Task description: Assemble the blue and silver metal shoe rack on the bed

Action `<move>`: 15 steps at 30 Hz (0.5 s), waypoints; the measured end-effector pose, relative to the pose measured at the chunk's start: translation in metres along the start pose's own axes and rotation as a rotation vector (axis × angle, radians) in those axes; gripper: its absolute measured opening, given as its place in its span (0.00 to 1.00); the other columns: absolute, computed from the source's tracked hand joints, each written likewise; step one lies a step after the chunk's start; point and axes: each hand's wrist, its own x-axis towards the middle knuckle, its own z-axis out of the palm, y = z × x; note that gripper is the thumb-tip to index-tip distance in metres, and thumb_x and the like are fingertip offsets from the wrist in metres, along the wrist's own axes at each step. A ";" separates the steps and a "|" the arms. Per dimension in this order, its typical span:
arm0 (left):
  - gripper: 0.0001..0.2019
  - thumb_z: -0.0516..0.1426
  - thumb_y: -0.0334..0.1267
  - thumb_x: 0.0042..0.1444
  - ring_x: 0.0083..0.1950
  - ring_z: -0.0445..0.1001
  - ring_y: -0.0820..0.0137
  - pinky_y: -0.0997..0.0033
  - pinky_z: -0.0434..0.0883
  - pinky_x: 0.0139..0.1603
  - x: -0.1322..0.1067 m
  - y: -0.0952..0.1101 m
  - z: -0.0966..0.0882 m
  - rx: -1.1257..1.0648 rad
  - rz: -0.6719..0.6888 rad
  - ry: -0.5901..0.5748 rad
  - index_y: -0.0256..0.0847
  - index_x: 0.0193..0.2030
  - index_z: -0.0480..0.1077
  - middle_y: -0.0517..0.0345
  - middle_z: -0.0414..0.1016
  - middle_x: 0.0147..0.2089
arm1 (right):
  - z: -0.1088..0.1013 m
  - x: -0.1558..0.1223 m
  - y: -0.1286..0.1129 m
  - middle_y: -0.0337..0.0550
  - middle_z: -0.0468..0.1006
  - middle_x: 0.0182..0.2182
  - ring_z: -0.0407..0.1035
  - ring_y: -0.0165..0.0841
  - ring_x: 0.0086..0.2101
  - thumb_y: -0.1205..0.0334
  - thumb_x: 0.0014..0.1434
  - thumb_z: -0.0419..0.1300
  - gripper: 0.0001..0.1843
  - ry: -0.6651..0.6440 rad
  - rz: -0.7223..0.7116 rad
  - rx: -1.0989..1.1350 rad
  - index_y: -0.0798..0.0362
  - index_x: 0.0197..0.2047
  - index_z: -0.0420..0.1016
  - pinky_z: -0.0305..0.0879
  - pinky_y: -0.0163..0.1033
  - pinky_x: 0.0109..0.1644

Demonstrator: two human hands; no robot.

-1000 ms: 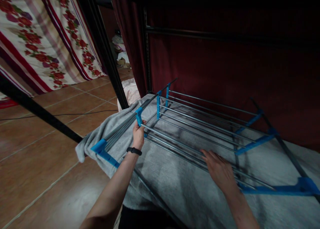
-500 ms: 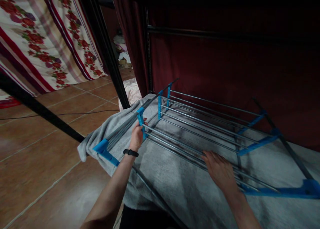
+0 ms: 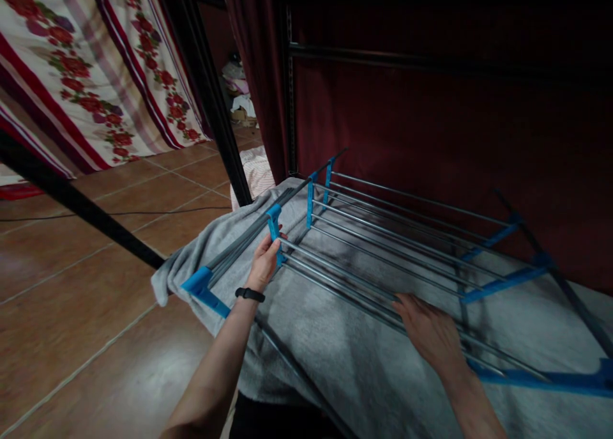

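Note:
A partly assembled rack of metal tubes with blue plastic connectors (image 3: 507,283) lies across a grey blanket (image 3: 325,349). My left hand (image 3: 263,260), with a black band at the wrist, is closed around a blue connector (image 3: 274,223) at the rack's left side, by the end of a tube. Over the front tubes, my right hand (image 3: 428,329) is curled with its fingers bent around a rod; its thumb is hidden. At the near left, a blue corner piece (image 3: 204,290) joins a dark pole (image 3: 292,365) that runs toward me.
Several loose grey tubes (image 3: 239,247) lie on the blanket beside the left side pole. Black metal bed posts (image 3: 211,94) and a low bar (image 3: 81,202) frame the left. A dark red curtain (image 3: 407,126) hangs behind. Tiled floor (image 3: 96,337) carries a thin cable (image 3: 119,213).
The camera view has shifted slightly, so the rack's right part appears a little farther right and lower. Both hands keep their places on the rack.

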 end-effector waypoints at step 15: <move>0.22 0.62 0.51 0.54 0.51 0.73 0.64 0.67 0.69 0.50 -0.006 -0.002 0.005 0.080 0.032 0.032 0.44 0.53 0.74 0.50 0.77 0.46 | -0.001 0.000 0.000 0.41 0.82 0.36 0.76 0.30 0.31 0.55 0.73 0.45 0.18 -0.050 0.024 0.012 0.50 0.44 0.74 0.60 0.36 0.32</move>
